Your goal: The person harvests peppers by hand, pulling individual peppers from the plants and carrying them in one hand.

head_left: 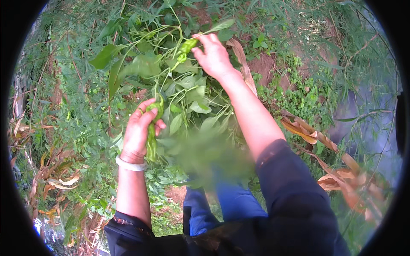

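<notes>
My left hand, with a white bangle at its wrist, is closed around long, wrinkled green peppers that hang down below its fingers. Further up and to the right, my right hand reaches into the pepper plant. Its thumb and fingers close on the upper end of another crinkled green pepper among the stems. The fingertips there are partly hidden behind the pepper and a leaf.
Dry brown leaves lie to the right, and more dry leaves are at the left. Blurred foliage hangs close in front of my blue trousers. Feathery green weeds surround the plant, with bare soil showing between.
</notes>
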A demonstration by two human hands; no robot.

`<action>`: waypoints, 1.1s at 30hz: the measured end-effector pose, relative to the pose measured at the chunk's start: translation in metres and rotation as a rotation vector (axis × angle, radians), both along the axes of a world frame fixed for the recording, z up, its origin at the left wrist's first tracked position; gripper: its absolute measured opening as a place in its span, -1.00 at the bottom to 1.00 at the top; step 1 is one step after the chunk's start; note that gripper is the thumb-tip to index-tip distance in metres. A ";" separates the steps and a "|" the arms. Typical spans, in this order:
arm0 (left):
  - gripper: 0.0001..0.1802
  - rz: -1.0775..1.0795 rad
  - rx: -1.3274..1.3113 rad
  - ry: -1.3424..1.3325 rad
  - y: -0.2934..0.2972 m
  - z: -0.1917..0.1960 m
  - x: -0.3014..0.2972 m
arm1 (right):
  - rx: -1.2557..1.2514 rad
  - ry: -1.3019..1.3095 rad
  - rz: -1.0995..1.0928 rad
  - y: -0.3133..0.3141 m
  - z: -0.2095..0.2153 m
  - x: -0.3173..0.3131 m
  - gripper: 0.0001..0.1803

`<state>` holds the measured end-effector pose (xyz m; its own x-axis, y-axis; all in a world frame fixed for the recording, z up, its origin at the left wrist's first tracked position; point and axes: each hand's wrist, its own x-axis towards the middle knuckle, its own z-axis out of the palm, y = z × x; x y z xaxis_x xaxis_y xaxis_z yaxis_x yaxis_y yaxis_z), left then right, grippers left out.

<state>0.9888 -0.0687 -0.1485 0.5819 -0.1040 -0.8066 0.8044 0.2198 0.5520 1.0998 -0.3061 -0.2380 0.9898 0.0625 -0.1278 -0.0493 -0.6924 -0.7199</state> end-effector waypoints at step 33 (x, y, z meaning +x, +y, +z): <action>-0.58 -0.059 0.170 -0.147 0.050 0.011 0.018 | 0.225 0.545 0.193 0.106 0.093 -0.194 -0.32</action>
<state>1.0070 -0.0191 -0.1376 0.6914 -0.0111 -0.7224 0.7213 0.0680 0.6893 0.9062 -0.1999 -0.1450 0.7540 0.3182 -0.5747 -0.3400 -0.5595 -0.7559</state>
